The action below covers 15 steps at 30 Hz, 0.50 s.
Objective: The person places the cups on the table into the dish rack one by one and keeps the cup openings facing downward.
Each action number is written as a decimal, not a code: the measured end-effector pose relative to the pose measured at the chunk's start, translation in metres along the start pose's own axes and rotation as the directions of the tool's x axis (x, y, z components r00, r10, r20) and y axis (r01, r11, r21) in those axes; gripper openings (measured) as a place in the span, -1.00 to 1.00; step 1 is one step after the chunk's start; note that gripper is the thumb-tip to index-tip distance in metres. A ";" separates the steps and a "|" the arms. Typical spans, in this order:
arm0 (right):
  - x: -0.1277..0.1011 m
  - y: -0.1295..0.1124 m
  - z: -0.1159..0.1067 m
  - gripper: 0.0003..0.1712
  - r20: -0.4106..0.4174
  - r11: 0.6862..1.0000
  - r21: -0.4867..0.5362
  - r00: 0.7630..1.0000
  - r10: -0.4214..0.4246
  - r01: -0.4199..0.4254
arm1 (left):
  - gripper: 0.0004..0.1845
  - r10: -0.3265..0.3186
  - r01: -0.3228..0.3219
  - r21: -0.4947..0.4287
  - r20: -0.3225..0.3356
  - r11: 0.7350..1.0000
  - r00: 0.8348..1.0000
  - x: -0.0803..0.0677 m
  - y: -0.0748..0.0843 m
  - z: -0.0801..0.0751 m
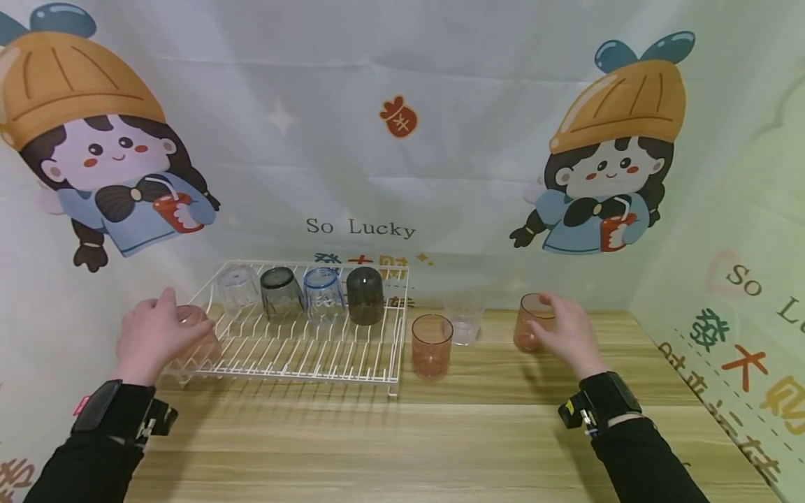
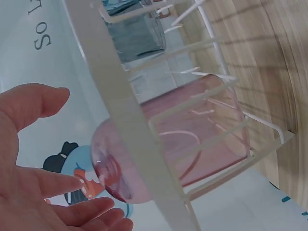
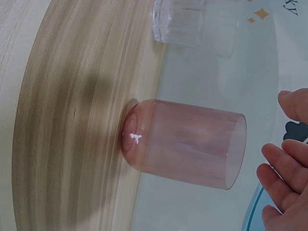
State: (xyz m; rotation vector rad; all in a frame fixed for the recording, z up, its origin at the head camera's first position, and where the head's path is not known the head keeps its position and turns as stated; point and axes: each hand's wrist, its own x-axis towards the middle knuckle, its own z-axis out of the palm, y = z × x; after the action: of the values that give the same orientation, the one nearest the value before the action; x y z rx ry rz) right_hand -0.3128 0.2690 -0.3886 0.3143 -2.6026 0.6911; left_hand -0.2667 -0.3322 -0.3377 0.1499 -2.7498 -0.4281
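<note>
The left hand (image 1: 151,335) is at the front left corner of the white wire dish rack (image 1: 302,349), beside a pink cup (image 1: 200,334) that stands upside down on the wires. The left wrist view shows what the head view hides: the fingers (image 2: 57,185) are straight and loose, just at the cup's base, not gripping it. Upside down, the cup can drain, I think. Behind it on the rack stand four more inverted glasses, one of them dark grey (image 1: 365,295).

To the right of the rack, the right hand (image 1: 566,332) reaches over an upright pink cup (image 1: 531,323) on the wooden table (image 1: 440,440). In the right wrist view its fingers (image 3: 276,166) are relaxed near the rim, apart from it. Another pink cup (image 1: 432,344) and a clear glass (image 1: 464,321) stand between this cup and the rack.
</note>
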 end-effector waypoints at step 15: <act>0.000 0.010 0.007 -0.35 -0.018 0.997 -0.061 0.999 -0.039 0.038 | -0.14 0.071 -0.076 -0.023 -0.149 0.997 0.986 -0.012 0.016 0.000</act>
State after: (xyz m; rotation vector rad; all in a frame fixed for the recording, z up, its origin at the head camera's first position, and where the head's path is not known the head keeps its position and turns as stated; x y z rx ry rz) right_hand -0.3188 0.2732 -0.3982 0.3363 -2.5869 0.5986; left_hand -0.2561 -0.3151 -0.3362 0.0695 -2.5934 -0.4194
